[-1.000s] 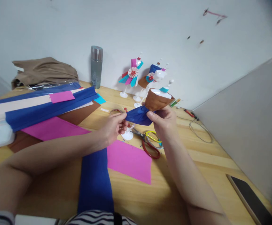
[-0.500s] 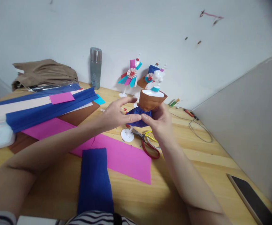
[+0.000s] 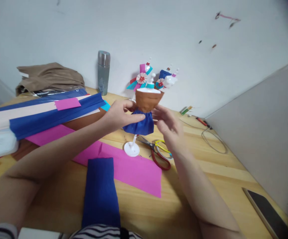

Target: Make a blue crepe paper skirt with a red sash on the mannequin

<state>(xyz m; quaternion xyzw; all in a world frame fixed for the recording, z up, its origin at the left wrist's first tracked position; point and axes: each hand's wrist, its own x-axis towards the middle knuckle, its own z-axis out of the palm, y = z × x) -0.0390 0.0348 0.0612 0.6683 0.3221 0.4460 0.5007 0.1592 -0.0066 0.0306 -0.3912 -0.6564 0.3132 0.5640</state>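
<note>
The blue skirt (image 3: pixel 141 126) could slip or bunch out of line at the waist of the little dress form (image 3: pixel 144 90), most likely if the left hand (image 3: pixel 121 114) loosens or its thumb drags the cloth sideways. The form could also tip: it is top-heavy above a slim post, and its round white base (image 3: pixel 131 149) is over the far edge of the pink cloth (image 3: pixel 137 174) — whether resting or lifted, I cannot tell. A knock could push it into the scissors (image 3: pixel 152 145), just right of the base. The left hand is clamped on the form from the left, thumb across the front of the waist below the brown top (image 3: pixel 148 100), fingertips hidden behind. The right hand (image 3: pixel 170 124) is loosely spread — thumb apart from the fingers — just right of the skirt; whether those fingers touch it is unclear.
</note>
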